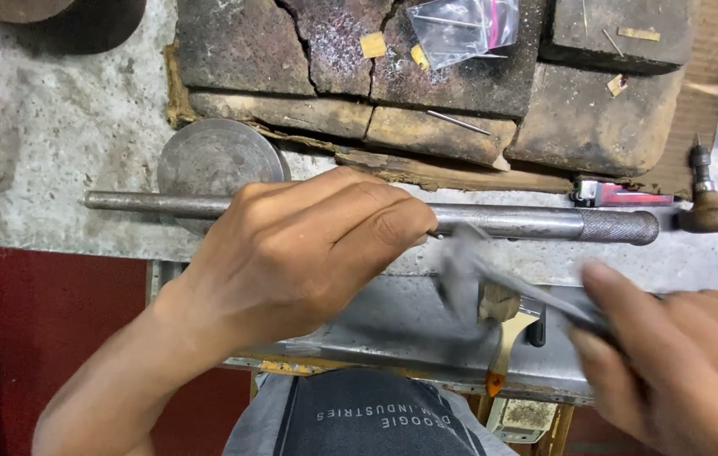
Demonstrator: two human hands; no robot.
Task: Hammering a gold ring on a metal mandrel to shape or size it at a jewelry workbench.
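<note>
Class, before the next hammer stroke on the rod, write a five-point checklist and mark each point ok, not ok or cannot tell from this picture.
1. Left hand grips the steel rod: ok.
2. Rod rests across the bench, knurled end to the right: ok.
3. Right hand holds the hammer: ok, though motion-blurred.
4. Left fingertips stay apart from the hammer head: cannot tell, blur hides the gap.
5. A workpiece sits on the rod under the hammer: cannot tell.
</note>
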